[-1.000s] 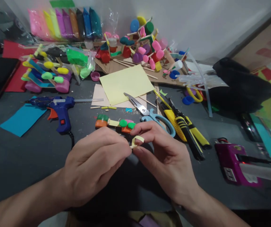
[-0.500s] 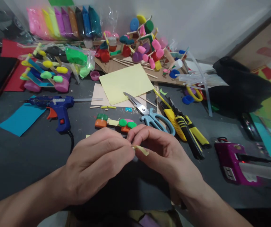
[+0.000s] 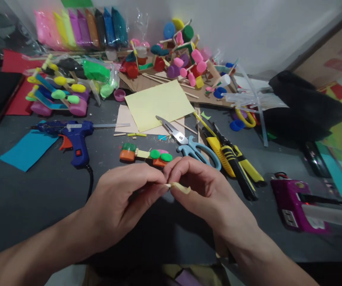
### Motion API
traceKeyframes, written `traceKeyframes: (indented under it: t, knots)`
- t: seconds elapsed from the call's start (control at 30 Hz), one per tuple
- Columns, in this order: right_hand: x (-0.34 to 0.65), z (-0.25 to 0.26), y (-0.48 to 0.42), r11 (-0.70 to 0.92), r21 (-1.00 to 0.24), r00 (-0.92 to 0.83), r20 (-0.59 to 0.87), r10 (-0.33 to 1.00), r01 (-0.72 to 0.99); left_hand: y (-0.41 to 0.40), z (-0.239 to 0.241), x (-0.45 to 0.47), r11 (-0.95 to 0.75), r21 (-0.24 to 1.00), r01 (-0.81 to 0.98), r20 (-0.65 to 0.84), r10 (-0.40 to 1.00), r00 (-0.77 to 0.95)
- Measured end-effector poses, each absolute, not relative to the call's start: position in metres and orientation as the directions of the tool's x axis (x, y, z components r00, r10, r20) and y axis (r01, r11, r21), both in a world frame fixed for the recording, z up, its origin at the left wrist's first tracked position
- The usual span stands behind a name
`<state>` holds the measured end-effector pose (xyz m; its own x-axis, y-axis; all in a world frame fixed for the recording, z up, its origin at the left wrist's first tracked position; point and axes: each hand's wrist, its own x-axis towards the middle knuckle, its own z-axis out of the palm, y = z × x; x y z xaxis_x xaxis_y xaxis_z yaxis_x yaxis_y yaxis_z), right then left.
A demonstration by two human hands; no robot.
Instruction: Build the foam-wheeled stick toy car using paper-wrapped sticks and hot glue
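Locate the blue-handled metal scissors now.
In the head view, the scissors lie right of centre, beyond the right hand, blade tip on the pale-yellow rectangular paper sheet.

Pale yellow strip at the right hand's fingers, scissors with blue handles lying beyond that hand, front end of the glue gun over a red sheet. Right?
Not quite: the sheet under the front end of the glue gun is blue, not red, as the head view shows. The strip, right hand and scissors are as you say.

We have room leftward over the surface [image 3: 36, 190], nearer than the glue gun [image 3: 80, 141]; clay model [image 3: 143, 154] and scissors [image 3: 192, 146] block our right hand [image 3: 208, 190] ahead.
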<state>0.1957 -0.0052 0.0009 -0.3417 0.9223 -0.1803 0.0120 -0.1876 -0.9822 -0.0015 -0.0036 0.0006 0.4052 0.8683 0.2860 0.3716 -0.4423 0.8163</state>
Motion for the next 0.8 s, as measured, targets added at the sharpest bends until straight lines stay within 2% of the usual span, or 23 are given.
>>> traceKeyframes:
  t: [0.37,0.53,0.67,0.8]
  knots:
    - [0.1987,0.0048,-0.0024,-0.234,-0.971,-0.383,-0.232,0.894,0.041,-0.0017,0.0037,-0.002,-0.365,0.882,0.297,0.211,0.87,0.445]
    - [0.1965,0.0045,-0.0013,-0.295,-0.954,-0.375,-0.257,0.891,-0.048,-0.0038,0.0009,-0.0016,-0.313,0.919,0.239,0.178,0.872,0.455]
    - [0.1983,0.003,0.0015,-0.314,-0.943,-0.388,-0.252,0.887,-0.105,-0.0042,0.0015,-0.0006,-0.103,0.984,0.143,0.028,0.895,0.446]
    - [0.2028,0.0001,0.0029,-0.287,-0.95,-0.398,-0.217,0.891,-0.123,-0.0028,0.0039,0.0001,0.112,0.993,0.023,-0.111,0.89,0.442]
